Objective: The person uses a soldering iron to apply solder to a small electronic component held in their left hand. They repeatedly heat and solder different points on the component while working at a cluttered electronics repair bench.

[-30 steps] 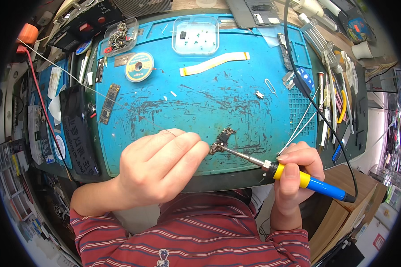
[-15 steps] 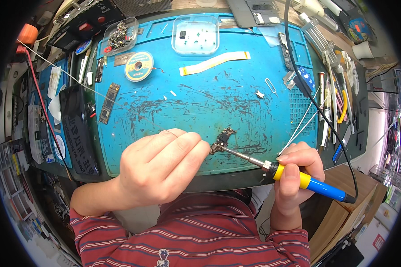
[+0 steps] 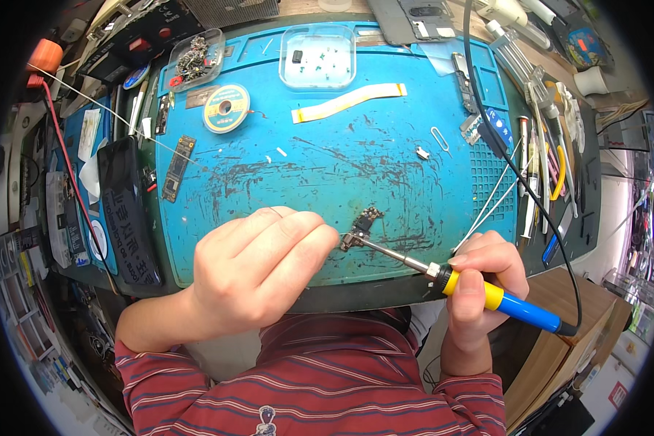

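Observation:
My right hand [image 3: 485, 291] grips a soldering iron [image 3: 501, 299] with a yellow and blue handle. Its metal shaft slants up to the left, and the tip meets the near end of a small dark circuit board piece [image 3: 362, 224] low on the blue mat. From the other side, my left hand [image 3: 258, 265] is closed in a pinch, its fingertips right beside that same end. The back of the hand hides what the fingers hold, if anything.
The blue work mat [image 3: 269, 189] carries a solder wick spool [image 3: 226, 107], a yellow-white flex cable [image 3: 349, 102], a long circuit board [image 3: 178, 168] and a clear tray [image 3: 318, 58] of tiny parts. Tweezers [image 3: 487, 211] lie at right under the iron's black cord [image 3: 530, 192].
Almost nothing differs. My left hand has shifted very slightly left, and the iron's handle end has dipped a touch. The tip stays at the board piece.

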### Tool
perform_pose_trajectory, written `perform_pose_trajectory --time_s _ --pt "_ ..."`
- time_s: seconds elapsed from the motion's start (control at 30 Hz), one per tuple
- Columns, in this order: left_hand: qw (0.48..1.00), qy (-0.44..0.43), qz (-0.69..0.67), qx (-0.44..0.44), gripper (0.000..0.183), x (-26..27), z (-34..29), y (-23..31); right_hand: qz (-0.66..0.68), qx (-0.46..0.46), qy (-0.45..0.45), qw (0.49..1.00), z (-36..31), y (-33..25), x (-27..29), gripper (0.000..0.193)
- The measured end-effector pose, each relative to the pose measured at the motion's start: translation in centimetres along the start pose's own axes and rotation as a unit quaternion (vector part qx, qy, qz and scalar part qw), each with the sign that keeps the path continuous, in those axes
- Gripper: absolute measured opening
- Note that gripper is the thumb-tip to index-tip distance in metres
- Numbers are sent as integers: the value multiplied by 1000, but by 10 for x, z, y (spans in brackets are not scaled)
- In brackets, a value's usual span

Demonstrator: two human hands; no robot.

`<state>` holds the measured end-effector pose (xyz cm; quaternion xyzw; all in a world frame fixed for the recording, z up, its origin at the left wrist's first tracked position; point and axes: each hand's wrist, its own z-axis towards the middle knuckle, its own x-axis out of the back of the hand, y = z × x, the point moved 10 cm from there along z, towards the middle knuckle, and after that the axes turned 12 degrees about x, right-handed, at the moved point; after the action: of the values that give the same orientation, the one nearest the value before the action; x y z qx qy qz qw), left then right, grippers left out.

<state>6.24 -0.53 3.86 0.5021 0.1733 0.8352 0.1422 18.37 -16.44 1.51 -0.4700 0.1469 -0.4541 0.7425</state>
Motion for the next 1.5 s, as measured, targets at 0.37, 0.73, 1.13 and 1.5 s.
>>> perform_pose_trajectory --time_s 0.37,0.73,1.13,1.5 --pt "1000 -1 0 4 26 1 0 -1 20 -6 49 999 -6 2 6 8" --pt "1000 -10 -22 -8 25 3 2 2 35 -22 61 997 -10 3 9 18" --pt "988 -138 -16 65 48 6 24 -8 63 7 214 975 -27 8 35 35" --pt "984 -167 8 -55 26 -13 23 2 62 46 236 969 -29 -2 40 44"
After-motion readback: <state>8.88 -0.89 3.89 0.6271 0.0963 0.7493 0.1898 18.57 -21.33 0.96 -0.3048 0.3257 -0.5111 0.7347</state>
